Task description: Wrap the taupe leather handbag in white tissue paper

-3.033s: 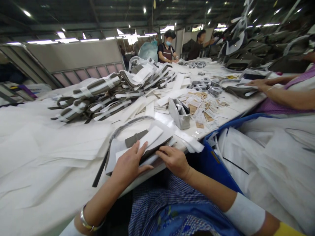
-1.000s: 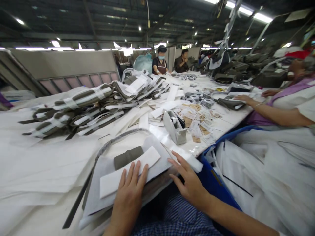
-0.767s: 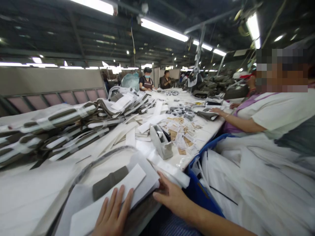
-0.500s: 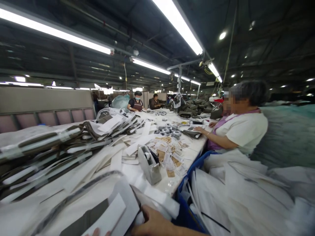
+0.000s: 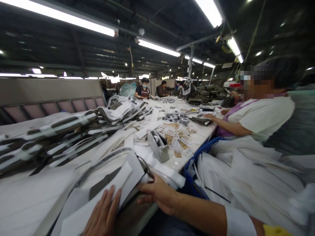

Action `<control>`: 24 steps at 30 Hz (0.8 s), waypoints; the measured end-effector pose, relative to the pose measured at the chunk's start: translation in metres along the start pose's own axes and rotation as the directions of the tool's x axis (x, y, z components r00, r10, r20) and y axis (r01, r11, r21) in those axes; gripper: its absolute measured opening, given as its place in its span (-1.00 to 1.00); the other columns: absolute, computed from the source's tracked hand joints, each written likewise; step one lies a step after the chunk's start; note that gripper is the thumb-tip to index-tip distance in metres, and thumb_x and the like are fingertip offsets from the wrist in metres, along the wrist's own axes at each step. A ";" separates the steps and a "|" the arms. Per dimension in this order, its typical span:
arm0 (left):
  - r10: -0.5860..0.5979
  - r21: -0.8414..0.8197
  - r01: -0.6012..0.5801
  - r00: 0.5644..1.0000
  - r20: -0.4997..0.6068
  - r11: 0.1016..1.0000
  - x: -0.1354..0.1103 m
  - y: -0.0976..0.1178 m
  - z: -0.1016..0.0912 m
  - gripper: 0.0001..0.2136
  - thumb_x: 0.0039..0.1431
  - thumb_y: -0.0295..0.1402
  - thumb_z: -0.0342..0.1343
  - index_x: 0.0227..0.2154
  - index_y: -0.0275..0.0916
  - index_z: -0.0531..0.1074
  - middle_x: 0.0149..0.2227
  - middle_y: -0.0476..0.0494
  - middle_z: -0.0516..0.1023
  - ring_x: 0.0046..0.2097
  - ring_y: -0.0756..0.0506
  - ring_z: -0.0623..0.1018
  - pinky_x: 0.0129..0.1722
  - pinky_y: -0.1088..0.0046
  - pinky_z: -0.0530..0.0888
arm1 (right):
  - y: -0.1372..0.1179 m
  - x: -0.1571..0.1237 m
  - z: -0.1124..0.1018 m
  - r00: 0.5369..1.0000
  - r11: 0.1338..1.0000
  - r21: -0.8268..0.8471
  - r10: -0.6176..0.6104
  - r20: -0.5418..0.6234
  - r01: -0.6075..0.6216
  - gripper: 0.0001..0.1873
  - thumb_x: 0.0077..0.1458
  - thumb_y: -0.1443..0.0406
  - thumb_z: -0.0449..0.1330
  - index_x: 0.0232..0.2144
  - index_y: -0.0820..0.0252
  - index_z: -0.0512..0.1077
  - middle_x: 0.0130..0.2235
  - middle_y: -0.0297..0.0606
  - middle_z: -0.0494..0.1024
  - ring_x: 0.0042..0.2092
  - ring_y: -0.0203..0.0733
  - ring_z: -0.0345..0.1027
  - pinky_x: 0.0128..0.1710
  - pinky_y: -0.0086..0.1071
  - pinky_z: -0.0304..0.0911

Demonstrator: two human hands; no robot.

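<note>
My left hand [image 5: 103,213] lies flat, fingers together and stretched out, on a white paper strip [image 5: 98,200] that covers a grey fabric piece [image 5: 104,182] at the table's near edge. Beside it, my right hand [image 5: 157,193] has its fingers curled over the right edge of the same white sheets and the grey bag underneath, pinching that edge. A dark strap loops around the stack on the table.
A grey tape dispenser [image 5: 158,146] stands just beyond my right hand, with loose tags [image 5: 179,137] past it. A heap of wrapped grey bags [image 5: 64,134] fills the left. A seated co-worker [image 5: 258,111] is at the right, above a blue bin [image 5: 194,164] of white sheets. Two people stand at the far end.
The view swung up toward the ceiling and has come partway back down. My left hand stays flat on the strip; my right hand went from open beside the stack to gripping its right edge.
</note>
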State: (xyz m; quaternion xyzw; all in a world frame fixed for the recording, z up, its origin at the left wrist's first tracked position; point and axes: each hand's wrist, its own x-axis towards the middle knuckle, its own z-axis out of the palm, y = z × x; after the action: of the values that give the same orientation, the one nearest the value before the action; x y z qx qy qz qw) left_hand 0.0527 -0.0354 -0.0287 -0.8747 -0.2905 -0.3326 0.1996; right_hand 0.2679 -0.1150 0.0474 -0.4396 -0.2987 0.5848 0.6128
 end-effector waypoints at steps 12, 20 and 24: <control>-0.177 -0.035 0.178 0.984 0.026 0.983 0.014 -0.003 -0.025 -0.41 0.35 -0.41 -0.07 0.38 -0.11 -0.11 0.31 -0.16 0.24 0.26 -0.22 0.35 0.16 0.21 0.40 | -0.024 0.046 -0.129 0.807 -0.278 -0.877 -0.356 0.472 0.391 -0.67 0.22 0.33 0.17 0.03 0.16 0.47 0.01 -0.10 0.55 0.03 -0.10 0.42 0.02 -0.24 0.36; -0.205 -0.045 0.207 0.978 0.048 0.977 0.015 -0.001 -0.026 -0.36 0.31 -0.49 -0.04 0.38 -0.08 -0.11 0.32 -0.16 0.23 0.26 -0.23 0.34 0.17 0.18 0.41 | -0.014 0.064 -0.127 0.880 -0.293 -0.922 -0.326 0.344 0.252 -0.82 0.25 0.23 0.19 -0.28 0.10 0.60 -0.24 -0.27 0.62 -0.13 -0.14 0.44 -0.23 -0.36 0.31; -0.226 -0.043 0.227 0.973 0.041 0.973 0.017 -0.002 -0.027 -0.36 0.29 -0.48 -0.02 0.37 -0.08 -0.08 0.31 -0.18 0.25 0.25 -0.23 0.36 0.17 0.18 0.41 | -0.029 0.071 -0.121 0.900 -0.283 -0.933 -0.308 0.308 0.222 -0.83 0.23 0.23 0.20 -0.30 0.04 0.62 -0.27 -0.31 0.65 -0.19 -0.16 0.49 -0.30 -0.40 0.27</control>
State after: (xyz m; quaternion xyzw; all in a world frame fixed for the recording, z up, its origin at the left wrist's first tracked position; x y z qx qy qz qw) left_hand 0.0492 -0.0424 0.0023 -0.8461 -0.3838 -0.3446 0.1342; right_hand 0.3972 -0.0664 0.0095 -0.6847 -0.7091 -0.0282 0.1660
